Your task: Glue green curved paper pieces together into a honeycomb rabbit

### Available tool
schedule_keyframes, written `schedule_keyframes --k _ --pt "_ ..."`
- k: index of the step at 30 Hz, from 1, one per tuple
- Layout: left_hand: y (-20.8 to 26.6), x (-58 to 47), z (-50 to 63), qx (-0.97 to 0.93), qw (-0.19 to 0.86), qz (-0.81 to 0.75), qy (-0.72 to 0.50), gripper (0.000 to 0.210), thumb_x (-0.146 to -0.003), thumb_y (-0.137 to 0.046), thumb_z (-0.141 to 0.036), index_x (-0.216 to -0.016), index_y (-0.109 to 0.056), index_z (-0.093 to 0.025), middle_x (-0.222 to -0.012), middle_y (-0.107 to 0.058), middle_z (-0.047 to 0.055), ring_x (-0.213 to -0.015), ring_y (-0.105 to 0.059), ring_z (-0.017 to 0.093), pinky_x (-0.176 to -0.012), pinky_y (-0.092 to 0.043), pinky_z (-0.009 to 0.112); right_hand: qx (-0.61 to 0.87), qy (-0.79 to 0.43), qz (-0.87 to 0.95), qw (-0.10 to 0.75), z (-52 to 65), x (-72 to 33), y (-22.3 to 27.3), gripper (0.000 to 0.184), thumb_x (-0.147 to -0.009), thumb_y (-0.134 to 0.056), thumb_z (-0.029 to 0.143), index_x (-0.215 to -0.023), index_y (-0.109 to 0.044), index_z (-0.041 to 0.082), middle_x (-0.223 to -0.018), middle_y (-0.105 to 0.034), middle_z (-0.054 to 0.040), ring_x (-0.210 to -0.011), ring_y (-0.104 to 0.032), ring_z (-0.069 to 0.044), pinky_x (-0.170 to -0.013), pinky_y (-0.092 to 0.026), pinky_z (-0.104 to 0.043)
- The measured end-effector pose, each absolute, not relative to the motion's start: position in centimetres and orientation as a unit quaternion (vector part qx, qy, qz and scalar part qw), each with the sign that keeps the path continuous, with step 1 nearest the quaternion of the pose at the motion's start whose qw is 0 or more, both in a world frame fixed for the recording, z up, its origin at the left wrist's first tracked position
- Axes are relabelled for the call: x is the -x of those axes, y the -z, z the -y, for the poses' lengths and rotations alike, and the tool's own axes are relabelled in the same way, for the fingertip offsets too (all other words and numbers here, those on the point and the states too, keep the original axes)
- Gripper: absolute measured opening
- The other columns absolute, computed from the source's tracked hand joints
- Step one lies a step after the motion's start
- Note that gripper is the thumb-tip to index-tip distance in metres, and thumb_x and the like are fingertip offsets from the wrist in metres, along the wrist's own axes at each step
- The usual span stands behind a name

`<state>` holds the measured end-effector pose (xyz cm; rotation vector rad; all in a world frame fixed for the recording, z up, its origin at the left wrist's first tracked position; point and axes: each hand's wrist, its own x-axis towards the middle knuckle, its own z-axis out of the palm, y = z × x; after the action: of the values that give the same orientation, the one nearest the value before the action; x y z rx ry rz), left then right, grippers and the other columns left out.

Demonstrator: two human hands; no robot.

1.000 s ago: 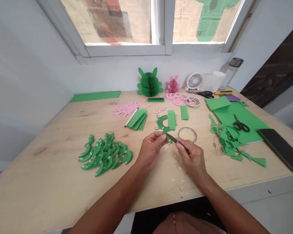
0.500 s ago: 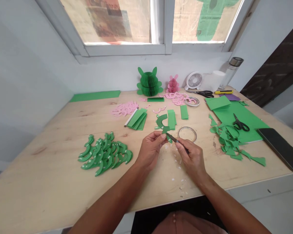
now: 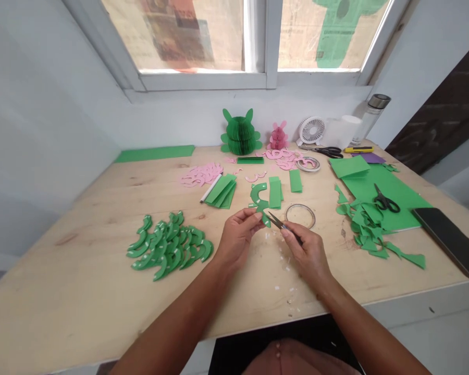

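Note:
My left hand (image 3: 240,232) pinches a curved green paper cutout (image 3: 259,194) with small white tabs on it, held just above the table. In my right hand (image 3: 307,250) is a pair of dark tweezers (image 3: 276,220). Their tips stand slightly apart, close to the right edge of the cutout. Left of my left hand lies a heap of similar green curved cutouts (image 3: 172,245) with white strips on them. Small white scraps (image 3: 277,287) are scattered on the table below my hands.
Beyond my hands lie a tape ring (image 3: 300,216), folded green strips (image 3: 274,192) and pink cutouts (image 3: 203,175). Green scraps (image 3: 365,224), scissors (image 3: 386,199) and a phone (image 3: 451,240) are at right. A green honeycomb paper figure (image 3: 241,134) and a small fan (image 3: 311,130) stand at the back.
The tweezers have drawn back slightly from the cutout, and their tips have parted. My left hand still holds the cutout. The view has shifted a little.

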<state>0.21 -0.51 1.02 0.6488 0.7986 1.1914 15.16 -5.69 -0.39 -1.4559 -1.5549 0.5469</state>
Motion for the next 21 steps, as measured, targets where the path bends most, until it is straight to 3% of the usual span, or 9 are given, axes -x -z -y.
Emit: schedule_keyframes --k 9,13,21 --pt "-1.3 1.3 -0.6 -0.333 0.691 -0.400 -0.502 0.018 -0.056 -0.075 -0.018 -0.070 -0.064 -0.013 -0.061 -0.062 0.000 -0.058 -0.055 0.010 -0.061 -0.041 0.024 0.583 -0.295 0.608 0.451 5.5 -15.6 0.3 0.033 -0.085 -0.051 0.043 -0.096 -0.071 0.019 -0.098 -0.072 -0.0065 -0.092 -0.066 -0.025 -0.080 -0.050 -0.034" --pt "-1.2 1.5 -0.9 -0.352 0.695 -0.397 -0.485 0.015 -0.057 -0.072 -0.018 -0.069 -0.064 -0.014 -0.062 -0.062 0.001 -0.062 -0.057 0.012 -0.064 -0.042 0.025 0.571 -0.342 0.609 0.431 5.4 -15.7 0.2 0.033 -0.086 -0.048 0.042 -0.090 -0.071 0.018 -0.083 -0.071 -0.0037 -0.080 -0.064 -0.023 -0.071 -0.048 -0.030" --pt "-1.1 1.8 -1.2 -0.420 0.669 -0.409 -0.457 0.021 -0.061 -0.070 -0.024 -0.079 -0.070 -0.012 -0.061 -0.061 0.002 -0.059 -0.054 0.012 -0.060 -0.040 0.026 0.570 -0.363 0.612 0.411 5.3 -15.7 0.3 0.035 -0.086 -0.046 0.043 -0.070 -0.064 0.017 -0.061 -0.051 0.0008 -0.061 -0.047 -0.015 -0.058 -0.036 -0.024"
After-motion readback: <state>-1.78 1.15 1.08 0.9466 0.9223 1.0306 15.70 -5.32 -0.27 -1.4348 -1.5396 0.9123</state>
